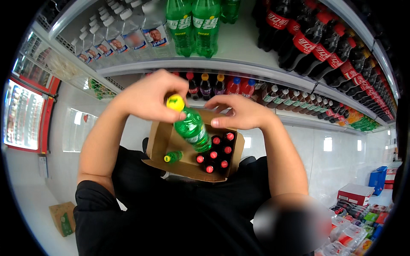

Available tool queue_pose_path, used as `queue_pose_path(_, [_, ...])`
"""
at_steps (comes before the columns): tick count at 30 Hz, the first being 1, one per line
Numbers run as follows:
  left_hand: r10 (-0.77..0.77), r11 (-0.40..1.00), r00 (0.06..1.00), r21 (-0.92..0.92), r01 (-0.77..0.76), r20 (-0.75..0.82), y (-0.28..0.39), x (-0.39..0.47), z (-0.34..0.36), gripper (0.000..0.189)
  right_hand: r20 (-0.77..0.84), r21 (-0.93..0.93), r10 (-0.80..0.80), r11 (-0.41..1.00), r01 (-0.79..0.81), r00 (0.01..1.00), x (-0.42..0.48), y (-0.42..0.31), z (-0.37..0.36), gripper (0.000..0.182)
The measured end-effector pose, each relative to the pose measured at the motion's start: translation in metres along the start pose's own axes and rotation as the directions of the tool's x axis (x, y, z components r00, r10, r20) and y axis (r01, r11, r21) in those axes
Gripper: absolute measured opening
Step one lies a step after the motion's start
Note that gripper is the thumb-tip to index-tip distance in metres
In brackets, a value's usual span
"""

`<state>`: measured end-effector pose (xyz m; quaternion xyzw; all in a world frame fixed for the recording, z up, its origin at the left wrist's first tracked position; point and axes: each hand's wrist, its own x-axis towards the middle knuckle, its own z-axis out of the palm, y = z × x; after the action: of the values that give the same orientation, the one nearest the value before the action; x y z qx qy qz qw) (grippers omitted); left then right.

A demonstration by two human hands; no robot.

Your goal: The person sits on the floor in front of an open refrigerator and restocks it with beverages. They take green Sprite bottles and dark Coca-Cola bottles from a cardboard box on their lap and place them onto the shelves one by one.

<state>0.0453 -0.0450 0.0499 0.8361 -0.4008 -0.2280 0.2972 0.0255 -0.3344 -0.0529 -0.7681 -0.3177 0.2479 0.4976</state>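
My left hand (157,96) grips a green plastic soda bottle (192,129) near its yellow cap. The bottle hangs tilted over an open cardboard box (163,137) between my legs. My right hand (240,112) hovers to the right of the bottle's upper part, fingers apart and holding nothing. Inside the box, several dark bottles with red caps (213,155) stand grouped at the right. A small green bottle with a yellow cap (173,156) is at the box's lower left.
Ahead, a shelf (243,67) holds clear bottles (128,35), large green bottles (205,28) and cola bottles (304,41). Smaller bottles (285,99) line the level below. A lit red-framed cooler (24,118) and a carton (62,217) are at left; packaged drinks (349,230) lie at lower right.
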Motion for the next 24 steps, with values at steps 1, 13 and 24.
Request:
queue_pose_path(1, [0.051,0.997,0.995,-0.061,-0.057,-0.082,0.004,0.007,-0.008,0.035,0.071,0.042,-0.023,0.999,0.02,0.997,0.001,-0.004,-0.003,0.071])
queue_pose_path(13, [0.52,0.751,0.788,0.616,-0.237,-0.331,0.109,0.066,-0.033,0.036,-0.718,-0.152,-0.22,0.975,0.159,0.66,0.003,-0.015,-0.01,0.07])
queue_pose_path(24, [0.631,0.76,0.621,0.528,-0.378,-0.465,0.063,0.066,0.031,0.062,-0.779,-0.588,-0.592,0.804,0.089,0.206,0.023,0.016,-0.04,0.059])
